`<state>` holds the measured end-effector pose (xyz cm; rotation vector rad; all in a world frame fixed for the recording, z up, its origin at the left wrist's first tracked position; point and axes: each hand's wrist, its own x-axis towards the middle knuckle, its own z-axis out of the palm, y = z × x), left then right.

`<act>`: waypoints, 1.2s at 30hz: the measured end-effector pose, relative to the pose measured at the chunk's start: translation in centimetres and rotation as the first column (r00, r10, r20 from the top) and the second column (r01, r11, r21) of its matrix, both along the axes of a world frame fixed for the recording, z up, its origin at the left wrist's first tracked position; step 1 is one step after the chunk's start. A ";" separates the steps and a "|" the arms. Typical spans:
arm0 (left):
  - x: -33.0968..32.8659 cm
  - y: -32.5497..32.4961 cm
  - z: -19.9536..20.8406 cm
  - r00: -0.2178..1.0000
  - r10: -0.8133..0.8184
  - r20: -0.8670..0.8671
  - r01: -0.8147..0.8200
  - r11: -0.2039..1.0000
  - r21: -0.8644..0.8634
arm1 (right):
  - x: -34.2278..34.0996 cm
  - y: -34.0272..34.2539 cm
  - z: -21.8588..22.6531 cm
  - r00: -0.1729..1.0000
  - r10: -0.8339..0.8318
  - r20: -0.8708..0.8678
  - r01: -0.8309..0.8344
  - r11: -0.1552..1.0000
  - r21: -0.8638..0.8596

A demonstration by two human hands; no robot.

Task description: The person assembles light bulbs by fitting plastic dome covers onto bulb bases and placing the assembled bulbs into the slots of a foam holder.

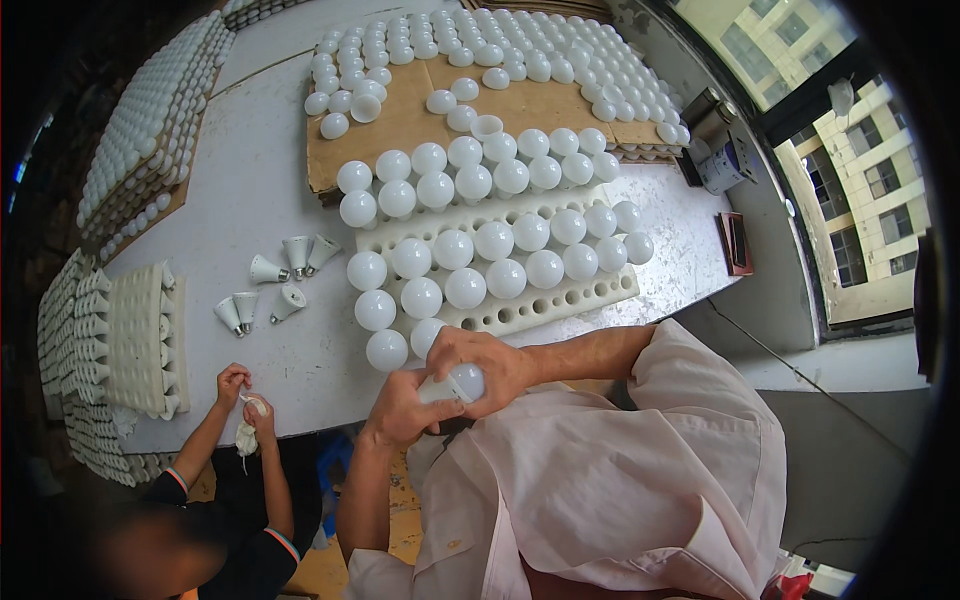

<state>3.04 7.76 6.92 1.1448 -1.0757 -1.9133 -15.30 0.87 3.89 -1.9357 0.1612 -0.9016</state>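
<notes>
Close in front of my body, both hands are closed around one white LED bulb (441,390). My left hand (398,408) grips its lower housing, while my right hand (492,362) wraps the round white dome (468,380). Just beyond my hands lies a pale foam tray (518,314) with round holes. Rows of bulbs with round domes (465,287) stand upright in it, and further rows (435,189) stand behind. One domed bulb (425,335) is right beside my right hand's fingers, partly hidden by them.
Loose bulb housings (266,269) lie on the white table (225,200). Cardboard (400,120) at the back carries many white domes. Stacked trays (150,340) stand left. A co-worker's hands (258,415) hold white cloth. A bucket (722,168) and dark phone-like object (738,243) sit by the window.
</notes>
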 end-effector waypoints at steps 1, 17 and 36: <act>0.3 0.1 -1.0 1.000 -0.010 0.000 0.010 1.000 0.002 | 0.0 0.2 -0.3 0.999 -0.044 -0.019 0.044 0.999 0.019; 3.8 1.3 -8.1 0.940 0.335 -0.069 -0.332 0.942 0.057 | -7.1 -0.9 -4.3 0.787 -0.297 -0.541 0.617 0.405 0.675; 10.3 0.9 -9.7 0.686 0.614 0.390 -0.586 0.784 -0.204 | -7.4 0.8 -4.0 0.501 -0.464 -0.730 0.824 0.514 0.238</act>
